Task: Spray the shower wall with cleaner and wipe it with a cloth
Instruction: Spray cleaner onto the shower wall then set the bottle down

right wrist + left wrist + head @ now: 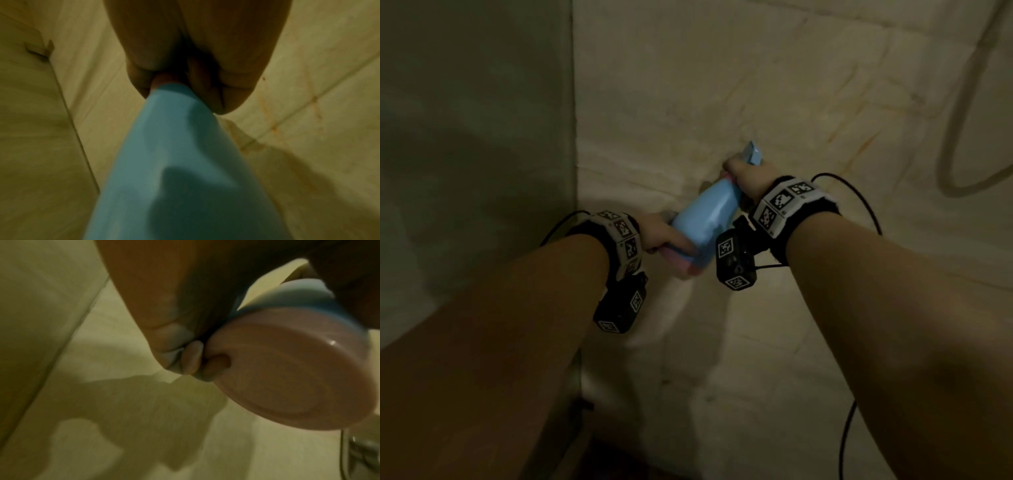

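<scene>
A light-blue spray bottle (705, 216) with a pink base (292, 369) is held tilted between both hands, its nozzle (752, 156) pointing up toward the tiled shower wall (756, 85). My right hand (748, 174) grips the bottle's neck and trigger head; the bottle body (174, 162) runs down from its curled fingers. My left hand (664, 233) holds the bottle's lower end, with fingers (193, 356) curled at the edge of the base. No cloth shows in any view.
The two walls meet in a corner (575, 137) at the left. A shower hose (962, 137) loops down at the upper right. Rust-coloured stains (267, 104) mark the tile joints. A black cable (846, 438) hangs under my right arm.
</scene>
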Demonstrator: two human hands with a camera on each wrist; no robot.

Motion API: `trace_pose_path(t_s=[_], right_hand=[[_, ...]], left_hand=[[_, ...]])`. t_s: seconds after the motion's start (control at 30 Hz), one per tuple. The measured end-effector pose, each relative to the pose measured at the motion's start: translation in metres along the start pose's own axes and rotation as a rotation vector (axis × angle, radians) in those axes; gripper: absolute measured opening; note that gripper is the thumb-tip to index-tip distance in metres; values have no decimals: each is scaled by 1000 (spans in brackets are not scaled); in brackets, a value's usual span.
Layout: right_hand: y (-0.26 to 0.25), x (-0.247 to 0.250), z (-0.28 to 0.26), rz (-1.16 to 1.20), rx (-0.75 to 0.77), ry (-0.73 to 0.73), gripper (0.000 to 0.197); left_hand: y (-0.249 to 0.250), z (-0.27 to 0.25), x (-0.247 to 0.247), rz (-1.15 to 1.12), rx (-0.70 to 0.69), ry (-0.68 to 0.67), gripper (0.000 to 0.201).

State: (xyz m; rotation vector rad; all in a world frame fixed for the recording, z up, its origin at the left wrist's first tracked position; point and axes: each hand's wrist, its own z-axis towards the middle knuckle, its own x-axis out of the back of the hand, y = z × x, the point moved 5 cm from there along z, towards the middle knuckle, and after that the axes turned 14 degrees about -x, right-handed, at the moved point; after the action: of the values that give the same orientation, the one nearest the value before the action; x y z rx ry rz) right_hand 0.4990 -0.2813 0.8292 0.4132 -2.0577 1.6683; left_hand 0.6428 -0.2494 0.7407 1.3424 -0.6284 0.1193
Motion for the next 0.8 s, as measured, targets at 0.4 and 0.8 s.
trace_pose_path(t_s=[0.4, 0.8], right_hand=[[70, -47, 16, -65, -114, -46, 25], [92, -26, 29, 44, -181, -3, 22]], left_hand=[[-115, 8, -40, -114, 216, -11, 125], [-102, 24, -65, -61, 220, -95, 105]])
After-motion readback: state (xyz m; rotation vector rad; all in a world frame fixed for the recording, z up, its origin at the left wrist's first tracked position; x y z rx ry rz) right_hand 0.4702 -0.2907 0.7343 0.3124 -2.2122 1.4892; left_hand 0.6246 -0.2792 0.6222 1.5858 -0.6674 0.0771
